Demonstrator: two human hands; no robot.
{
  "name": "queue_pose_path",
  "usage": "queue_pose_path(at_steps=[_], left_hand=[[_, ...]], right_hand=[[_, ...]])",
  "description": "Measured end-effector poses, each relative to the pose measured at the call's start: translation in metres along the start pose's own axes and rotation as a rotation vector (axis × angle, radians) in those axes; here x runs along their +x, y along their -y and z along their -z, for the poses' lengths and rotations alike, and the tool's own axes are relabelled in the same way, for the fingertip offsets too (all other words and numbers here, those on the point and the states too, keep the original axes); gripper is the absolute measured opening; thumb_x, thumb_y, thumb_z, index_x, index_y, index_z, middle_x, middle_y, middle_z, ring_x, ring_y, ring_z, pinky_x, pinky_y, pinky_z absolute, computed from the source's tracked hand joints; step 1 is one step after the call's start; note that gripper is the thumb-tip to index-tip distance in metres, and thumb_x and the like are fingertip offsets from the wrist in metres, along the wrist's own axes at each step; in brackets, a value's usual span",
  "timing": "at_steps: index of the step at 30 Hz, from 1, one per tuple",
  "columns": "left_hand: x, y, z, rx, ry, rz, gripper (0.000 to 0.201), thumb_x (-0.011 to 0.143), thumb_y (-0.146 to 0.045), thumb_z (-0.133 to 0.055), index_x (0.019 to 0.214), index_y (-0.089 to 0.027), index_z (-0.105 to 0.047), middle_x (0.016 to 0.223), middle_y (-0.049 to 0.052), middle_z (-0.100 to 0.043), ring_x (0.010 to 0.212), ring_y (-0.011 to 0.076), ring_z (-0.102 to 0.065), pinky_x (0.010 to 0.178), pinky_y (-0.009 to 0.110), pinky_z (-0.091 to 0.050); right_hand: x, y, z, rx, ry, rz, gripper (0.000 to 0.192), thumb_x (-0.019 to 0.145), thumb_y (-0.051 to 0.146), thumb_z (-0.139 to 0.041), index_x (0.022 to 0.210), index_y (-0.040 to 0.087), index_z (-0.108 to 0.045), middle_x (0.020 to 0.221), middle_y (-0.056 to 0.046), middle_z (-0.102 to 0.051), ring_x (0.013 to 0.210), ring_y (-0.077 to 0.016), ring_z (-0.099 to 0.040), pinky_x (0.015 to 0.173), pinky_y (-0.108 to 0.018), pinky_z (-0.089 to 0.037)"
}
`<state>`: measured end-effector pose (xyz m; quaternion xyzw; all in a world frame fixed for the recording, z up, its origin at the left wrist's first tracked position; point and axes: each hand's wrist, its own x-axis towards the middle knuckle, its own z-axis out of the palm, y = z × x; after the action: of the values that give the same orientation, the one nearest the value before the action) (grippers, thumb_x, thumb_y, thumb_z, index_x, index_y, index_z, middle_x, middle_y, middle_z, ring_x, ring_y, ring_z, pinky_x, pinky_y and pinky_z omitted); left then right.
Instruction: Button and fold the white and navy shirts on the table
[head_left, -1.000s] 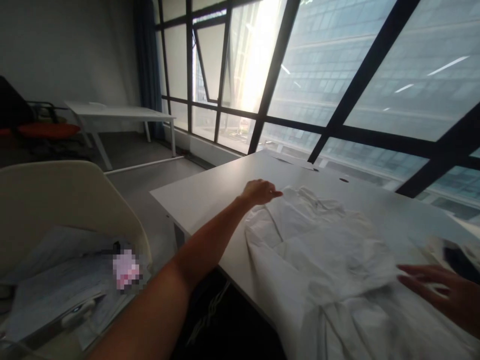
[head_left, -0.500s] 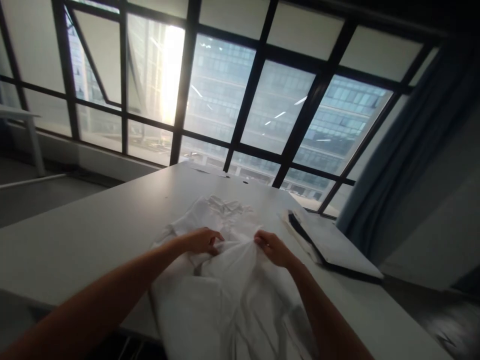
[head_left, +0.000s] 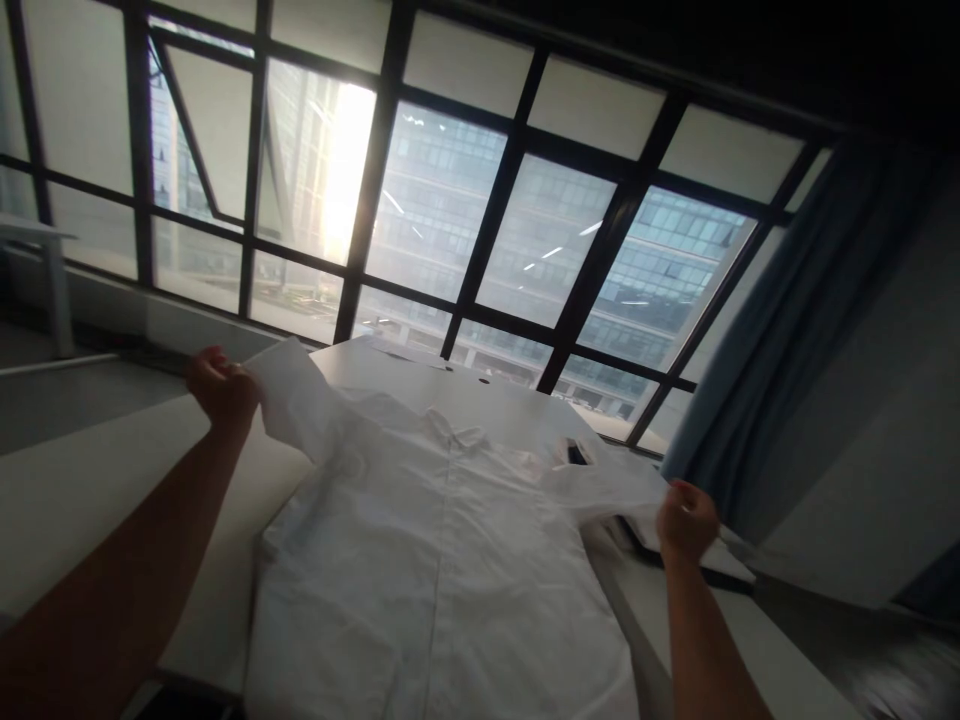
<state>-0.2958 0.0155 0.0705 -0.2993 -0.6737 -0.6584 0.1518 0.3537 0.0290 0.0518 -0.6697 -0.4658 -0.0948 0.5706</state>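
Note:
A white short-sleeved shirt (head_left: 442, 540) with a collar lies spread on the white table (head_left: 187, 480), its front placket running down the middle and its lower end leaving the picture. My left hand (head_left: 223, 385) is closed on the cuff of the left-side sleeve and holds it raised and stretched outward. On the other side, my right hand (head_left: 686, 520) grips the end of the right-side sleeve, pulled out taut above the table's right part. Wrinkles cross the shirt's body.
Partly under the right sleeve lies a flat white and black item (head_left: 720, 565). Beyond the table stand dark-framed windows (head_left: 435, 200), and a blue curtain (head_left: 795, 340) hangs at the right. Part of another white table (head_left: 37, 232) shows at far left.
Both hands have moved from the bunched middle of the shirt out to its sleeve ends. The shirt has gone from gathered to spread wide, collar and placket now showing.

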Motion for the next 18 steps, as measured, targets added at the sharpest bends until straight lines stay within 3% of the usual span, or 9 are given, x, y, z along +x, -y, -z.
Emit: queue_pose_path(at_steps=[1, 2, 3, 5, 6, 8, 10, 13, 18], left_hand=[[-0.004, -0.006, 0.003, 0.002, -0.055, -0.090, 0.037, 0.079, -0.005, -0.045, 0.114, -0.014, -0.052, 0.114, 0.006, -0.059, 0.109, 0.0232, -0.055, 0.098, 0.039, -0.041], [-0.014, -0.015, 0.006, -0.019, -0.062, -0.206, 0.035, 0.080, -0.007, -0.046, 0.113, -0.017, -0.053, 0.119, 0.005, -0.058, 0.115, 0.0236, -0.053, 0.103, 0.039, -0.037], [-0.028, -0.028, 0.006, -0.053, 0.008, -0.352, 0.032, 0.081, -0.011, -0.048, 0.111, -0.019, -0.055, 0.120, 0.004, -0.058, 0.118, 0.0235, -0.051, 0.105, 0.037, -0.035], [-0.067, -0.054, 0.004, -0.156, 0.314, -0.559, 0.023, 0.088, -0.018, -0.040, 0.100, -0.019, -0.060, 0.105, 0.003, -0.065, 0.104, 0.0198, -0.060, 0.097, 0.033, -0.042], [-0.091, -0.065, 0.000, -0.180, 0.562, -0.626, 0.025, 0.090, -0.021, -0.039, 0.097, -0.018, -0.063, 0.096, 0.003, -0.068, 0.093, 0.0178, -0.063, 0.089, 0.030, -0.046], [-0.140, -0.080, -0.007, -0.138, 1.014, -0.778, 0.026, 0.090, -0.026, -0.043, 0.089, -0.019, -0.068, 0.087, 0.003, -0.069, 0.082, 0.0167, -0.064, 0.078, 0.027, -0.048], [-0.180, -0.084, -0.015, -0.070, 1.293, -0.884, 0.023, 0.086, -0.029, -0.050, 0.084, -0.021, -0.071, 0.087, 0.002, -0.071, 0.079, 0.0176, -0.065, 0.073, 0.026, -0.047], [-0.211, -0.078, -0.024, 0.028, 1.435, -0.909, 0.023, 0.082, -0.023, -0.052, 0.091, -0.024, -0.073, 0.091, 0.003, -0.072, 0.085, 0.0199, -0.066, 0.074, 0.027, -0.047], [-0.214, -0.070, -0.030, 0.058, 1.441, -0.897, 0.034, 0.082, -0.020, -0.048, 0.104, -0.028, -0.072, 0.101, 0.004, -0.071, 0.092, 0.0212, -0.067, 0.081, 0.029, -0.049]], right_hand=[[-0.009, 0.015, -0.013, 0.063, 0.063, 0.035, 0.041, 0.073, 0.047, -0.043, 0.091, 0.016, -0.061, 0.091, -0.017, -0.067, 0.089, -0.0322, -0.064, 0.081, -0.046, -0.048], [-0.022, 0.033, -0.025, 0.128, 0.253, 0.113, 0.041, 0.073, 0.046, -0.046, 0.094, 0.015, -0.061, 0.088, -0.015, -0.068, 0.085, -0.0287, -0.065, 0.079, -0.042, -0.049], [-0.038, 0.052, -0.036, 0.171, 0.445, 0.169, 0.040, 0.073, 0.046, -0.049, 0.095, 0.015, -0.062, 0.083, -0.012, -0.069, 0.077, -0.0253, -0.065, 0.074, -0.037, -0.050], [-0.079, 0.090, -0.055, 0.188, 0.738, 0.286, 0.034, 0.076, 0.045, -0.050, 0.088, 0.016, -0.064, 0.076, -0.008, -0.068, 0.066, -0.0200, -0.063, 0.063, -0.030, -0.048], [-0.101, 0.107, -0.062, 0.166, 0.852, 0.356, 0.033, 0.079, 0.045, -0.049, 0.081, 0.017, -0.064, 0.072, -0.006, -0.067, 0.063, -0.0181, -0.061, 0.060, -0.027, -0.046], [-0.142, 0.133, -0.072, 0.052, 1.008, 0.450, 0.037, 0.084, 0.048, -0.050, 0.069, 0.017, -0.063, 0.063, -0.004, -0.064, 0.059, -0.0158, -0.057, 0.055, -0.025, -0.041], [-0.172, 0.148, -0.076, -0.083, 1.104, 0.481, 0.041, 0.083, 0.052, -0.055, 0.065, 0.017, -0.064, 0.062, -0.004, -0.064, 0.059, -0.0155, -0.057, 0.054, -0.024, -0.037], [-0.191, 0.153, -0.082, -0.229, 1.118, 0.461, 0.042, 0.080, 0.058, -0.060, 0.071, 0.018, -0.066, 0.070, -0.005, -0.068, 0.064, -0.0176, -0.061, 0.056, -0.024, -0.036], [-0.188, 0.154, -0.095, -0.358, 1.109, 0.410, 0.035, 0.084, 0.050, -0.056, 0.084, 0.017, -0.066, 0.083, -0.010, -0.070, 0.078, -0.0236, -0.066, 0.063, -0.027, -0.042]])
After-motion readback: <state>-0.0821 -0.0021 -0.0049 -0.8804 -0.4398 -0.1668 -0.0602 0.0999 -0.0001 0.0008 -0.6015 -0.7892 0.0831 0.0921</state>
